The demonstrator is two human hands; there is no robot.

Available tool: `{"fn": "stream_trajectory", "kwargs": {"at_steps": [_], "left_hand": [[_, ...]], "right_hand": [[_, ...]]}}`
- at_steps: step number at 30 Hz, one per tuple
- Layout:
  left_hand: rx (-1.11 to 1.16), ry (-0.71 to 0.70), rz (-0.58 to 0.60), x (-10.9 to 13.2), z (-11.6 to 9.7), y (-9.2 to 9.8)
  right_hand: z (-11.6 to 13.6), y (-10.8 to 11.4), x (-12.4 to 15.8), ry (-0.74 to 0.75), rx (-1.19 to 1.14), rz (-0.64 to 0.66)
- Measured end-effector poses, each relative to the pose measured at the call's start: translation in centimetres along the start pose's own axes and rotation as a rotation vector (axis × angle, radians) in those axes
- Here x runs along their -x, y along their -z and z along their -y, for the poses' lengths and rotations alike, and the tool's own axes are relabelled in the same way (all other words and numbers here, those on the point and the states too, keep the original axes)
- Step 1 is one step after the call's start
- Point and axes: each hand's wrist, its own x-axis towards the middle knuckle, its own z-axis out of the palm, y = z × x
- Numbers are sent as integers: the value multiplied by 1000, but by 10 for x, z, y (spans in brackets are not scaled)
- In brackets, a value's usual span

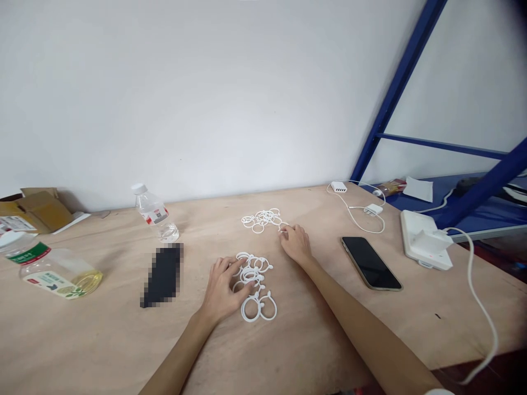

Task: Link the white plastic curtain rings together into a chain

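Two groups of white plastic curtain rings with small eyelets lie on the wooden table. The near pile of curtain rings [252,277] is in front of me, its rings overlapping. My left hand [223,286] rests at its left side, thumb and forefinger apart and touching the rings, with nothing gripped. Farther off lies a smaller, flatter pile of curtain rings [263,217]. At that pile's right edge, my right hand [296,243] has its fingers pinched on one white ring [281,225], which the fingertips partly cover.
Left of the rings stand a water bottle [155,214], an oil bottle [57,271] and an open cardboard box [39,211]; a dark blurred patch [162,275] lies nearer. To the right are a phone [370,263], a power strip [426,241], chargers [339,187] with cables, and a blue frame [395,93].
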Motion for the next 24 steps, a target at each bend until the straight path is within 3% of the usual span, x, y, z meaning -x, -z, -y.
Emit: {"fn": "stream_trajectory", "kwargs": {"at_steps": [5,10,15,19,24], "left_hand": [[41,5,-40,0,-2,0],[104,40,-108,-1,-3,1],[199,46,-137,-1,0,1],[233,49,-134,-1,1,2],[293,-6,-50,0,-2,2]], "right_hand": [[2,4,10,115,-237,-13],[27,6,36,159,-499,20],[64,10,66,69,-1003,248],[76,12,75,-7,-1176,420],[73,12,75,-57,-1307,551]]}}
